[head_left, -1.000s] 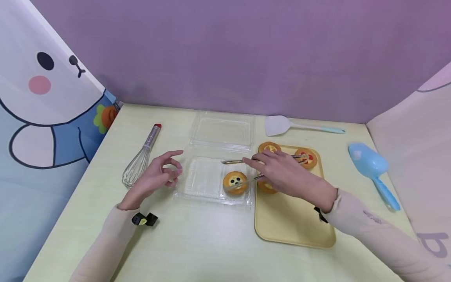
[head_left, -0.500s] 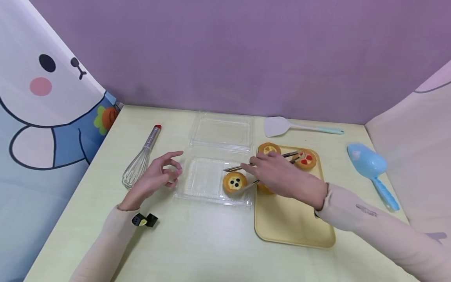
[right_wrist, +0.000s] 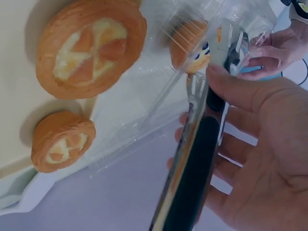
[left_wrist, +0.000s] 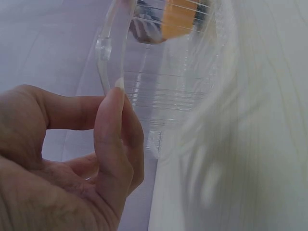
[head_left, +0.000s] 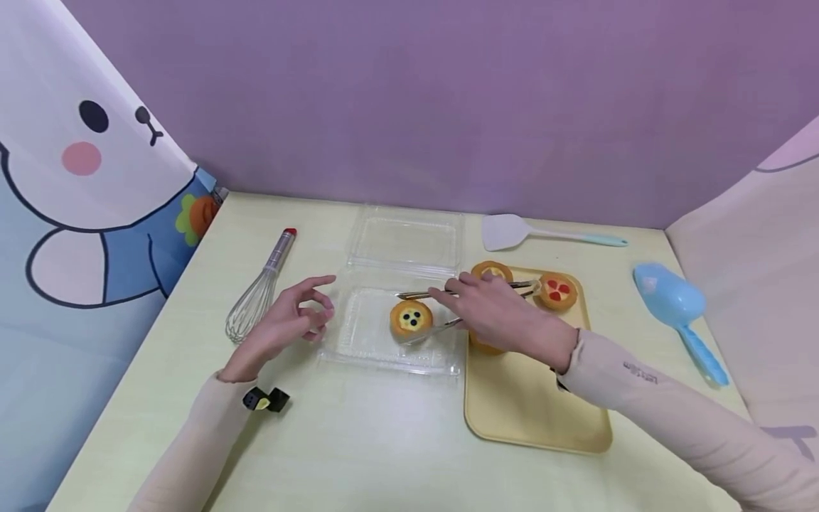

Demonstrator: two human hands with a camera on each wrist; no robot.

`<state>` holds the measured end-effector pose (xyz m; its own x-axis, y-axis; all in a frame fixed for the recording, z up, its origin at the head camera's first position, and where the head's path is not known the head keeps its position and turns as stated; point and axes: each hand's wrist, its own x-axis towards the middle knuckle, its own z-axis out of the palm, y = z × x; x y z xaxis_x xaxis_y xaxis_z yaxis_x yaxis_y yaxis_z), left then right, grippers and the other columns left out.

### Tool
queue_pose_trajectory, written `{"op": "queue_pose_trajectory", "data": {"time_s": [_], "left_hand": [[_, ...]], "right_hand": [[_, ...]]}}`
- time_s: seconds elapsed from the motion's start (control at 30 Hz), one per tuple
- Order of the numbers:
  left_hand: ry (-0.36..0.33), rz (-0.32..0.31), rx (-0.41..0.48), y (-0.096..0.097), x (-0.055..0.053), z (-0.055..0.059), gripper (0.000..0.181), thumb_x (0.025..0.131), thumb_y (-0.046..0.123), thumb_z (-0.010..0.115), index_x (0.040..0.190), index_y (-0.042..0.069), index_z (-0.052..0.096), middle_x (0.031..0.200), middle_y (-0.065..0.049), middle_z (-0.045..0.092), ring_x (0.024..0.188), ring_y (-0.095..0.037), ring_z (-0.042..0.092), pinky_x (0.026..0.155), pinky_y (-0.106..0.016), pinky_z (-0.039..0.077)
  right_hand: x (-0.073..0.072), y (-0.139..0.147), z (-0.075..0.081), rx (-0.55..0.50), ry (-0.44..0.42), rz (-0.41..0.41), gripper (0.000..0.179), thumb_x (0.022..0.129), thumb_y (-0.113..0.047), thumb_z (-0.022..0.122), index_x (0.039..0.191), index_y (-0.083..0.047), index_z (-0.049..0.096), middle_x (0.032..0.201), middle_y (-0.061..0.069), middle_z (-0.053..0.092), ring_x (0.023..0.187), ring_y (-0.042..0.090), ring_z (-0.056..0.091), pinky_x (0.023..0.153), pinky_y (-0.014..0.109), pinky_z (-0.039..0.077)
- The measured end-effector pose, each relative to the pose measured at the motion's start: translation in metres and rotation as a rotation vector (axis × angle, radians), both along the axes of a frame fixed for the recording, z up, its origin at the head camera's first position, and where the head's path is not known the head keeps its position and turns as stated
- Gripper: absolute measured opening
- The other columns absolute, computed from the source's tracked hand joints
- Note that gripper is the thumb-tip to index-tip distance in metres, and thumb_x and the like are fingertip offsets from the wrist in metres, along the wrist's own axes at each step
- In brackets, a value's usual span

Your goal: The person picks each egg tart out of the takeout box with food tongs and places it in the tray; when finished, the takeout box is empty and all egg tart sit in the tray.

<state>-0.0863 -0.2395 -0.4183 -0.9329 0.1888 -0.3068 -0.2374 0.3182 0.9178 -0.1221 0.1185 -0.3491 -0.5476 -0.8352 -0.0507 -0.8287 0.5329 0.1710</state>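
Observation:
A clear plastic clamshell box (head_left: pixel 358 355) lies with its lid folded back. My left hand (head_left: pixel 294 318) pinches its left rim between thumb and finger; in the left wrist view the fingertips (left_wrist: pixel 115 103) are right at that rim. My right hand (head_left: pixel 495 309) grips metal tongs with dark handles (right_wrist: pixel 195 159), fingers wrapped round both arms. The tongs' ends stand on either side of a tart topped with three dark berries (head_left: pixel 411 318), inside the box base. In the right wrist view this tart shows through the clear plastic wall.
On the right, a yellow tray (head_left: pixel 537 405) bears several tarts, one with red fruit (head_left: pixel 557 292). A white spatula (head_left: pixel 505 232) lies behind it, a blue scoop (head_left: pixel 672 299) to its right. A whisk (head_left: pixel 259 291) lies left of the box.
The berry tart has shifted left within the box base, along with the tongs. My right hand has moved a little left from over the tray. The left hand keeps its place.

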Motion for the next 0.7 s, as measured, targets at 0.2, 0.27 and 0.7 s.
{"op": "queue_pose_trajectory", "data": {"time_s": [0.2,0.27,0.7], "left_hand": [[0.003,0.003,0.019,0.000,0.000,0.000,0.073,0.096,-0.005,0.059,0.162,0.011,0.034,0.118,-0.020,0.055,0.070,-0.013,0.062,0.058,-0.024,0.056],[0.002,0.001,0.017,0.000,0.000,0.000,0.073,0.096,-0.005,0.059,0.162,0.011,0.033,0.119,-0.021,0.055,0.071,-0.014,0.062,0.059,-0.024,0.056],[-0.007,0.001,0.002,-0.001,-0.002,0.000,0.072,0.097,-0.003,0.059,0.163,0.012,0.034,0.118,-0.019,0.055,0.068,-0.013,0.061,0.058,-0.024,0.056]], "right_hand": [[0.001,0.001,-0.002,0.004,-0.026,-0.037,0.065,0.090,-0.029,0.082,0.148,-0.016,0.058,0.126,0.007,0.069,0.110,0.026,0.066,0.077,0.043,0.059],[0.001,0.001,-0.005,0.003,-0.033,-0.043,0.062,0.091,-0.027,0.081,0.148,-0.016,0.059,0.126,0.007,0.070,0.111,0.027,0.066,0.079,0.044,0.059],[-0.001,-0.002,-0.019,-0.061,-0.002,-0.016,0.055,0.095,-0.027,0.076,0.147,-0.018,0.060,0.125,0.005,0.071,0.109,0.025,0.066,0.077,0.041,0.058]]}}
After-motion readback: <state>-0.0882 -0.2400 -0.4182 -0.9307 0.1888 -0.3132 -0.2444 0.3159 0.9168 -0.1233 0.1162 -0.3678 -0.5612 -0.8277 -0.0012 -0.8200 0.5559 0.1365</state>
